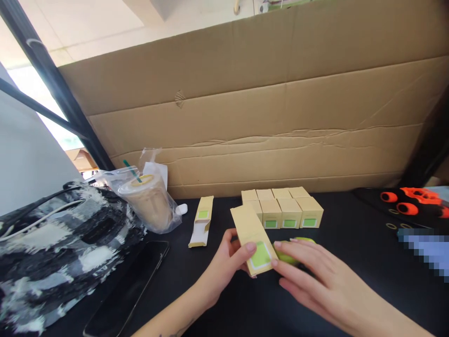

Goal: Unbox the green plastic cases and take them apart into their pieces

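My left hand [226, 262] grips a tan box [247, 224] above the table [242, 309], thumb pressed beside its green label [261, 257]. The box tilts, its upper end leaning left, in front of a block of boxes [289, 217]. My right hand [319, 276] has its fingertips at the box's lower right edge, over a green thing [289, 252]; I cannot tell whether those fingers grasp it. A carton [202, 224] lies left of the block, near a bagged cup [149, 203]. A phone [128, 285] rests beyond my left forearm.
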Available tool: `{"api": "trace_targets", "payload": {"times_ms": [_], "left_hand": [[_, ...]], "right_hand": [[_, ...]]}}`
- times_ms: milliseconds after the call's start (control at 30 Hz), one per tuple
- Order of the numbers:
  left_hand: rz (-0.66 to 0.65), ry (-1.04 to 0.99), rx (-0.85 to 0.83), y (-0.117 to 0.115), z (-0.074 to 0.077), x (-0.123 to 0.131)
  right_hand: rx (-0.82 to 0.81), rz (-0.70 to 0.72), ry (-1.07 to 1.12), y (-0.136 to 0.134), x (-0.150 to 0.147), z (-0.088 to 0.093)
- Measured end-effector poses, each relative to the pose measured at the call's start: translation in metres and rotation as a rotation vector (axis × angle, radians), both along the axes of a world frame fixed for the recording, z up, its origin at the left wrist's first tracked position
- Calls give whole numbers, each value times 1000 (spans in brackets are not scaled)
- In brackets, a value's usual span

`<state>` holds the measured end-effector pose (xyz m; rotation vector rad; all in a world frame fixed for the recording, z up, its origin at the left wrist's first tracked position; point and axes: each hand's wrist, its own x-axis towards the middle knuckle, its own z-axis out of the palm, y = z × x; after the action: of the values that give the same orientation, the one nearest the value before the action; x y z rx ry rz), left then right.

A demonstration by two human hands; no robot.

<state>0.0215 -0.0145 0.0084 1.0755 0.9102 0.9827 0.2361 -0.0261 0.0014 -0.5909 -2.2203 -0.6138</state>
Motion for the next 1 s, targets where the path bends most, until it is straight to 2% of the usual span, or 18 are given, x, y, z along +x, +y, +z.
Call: {"api": "trace_targets", "payload": {"times_ms": [167, 300, 400, 533, 700, 800, 867, 1000], "left_hand": [[-112, -108, -85, -4, -5, 2], [-117, -114, -142, -6, -6, 1], [-102, -102, -151, -7, -4, 1], [-101, -116, -192, -9, 3, 3], [-172, -216, -232, -10, 10, 3], [-90, -298, -266, -8, 7, 2], [-37, -318, -279, -8, 5, 2], [-47, -335, -275, -9, 1, 5]], "right_hand": [[131, 60, 29, -5, -11, -1], [131, 52, 101, -6, -9, -5], [159, 28, 4, -6, -7, -5], [171, -9, 28, -9, -9, -1], [98, 38, 139, -15, -13, -1], [80, 139, 44, -19, -14, -3], [12, 170, -41, -22, -16, -2], [-120, 79, 32, -23, -20, 3]]}}
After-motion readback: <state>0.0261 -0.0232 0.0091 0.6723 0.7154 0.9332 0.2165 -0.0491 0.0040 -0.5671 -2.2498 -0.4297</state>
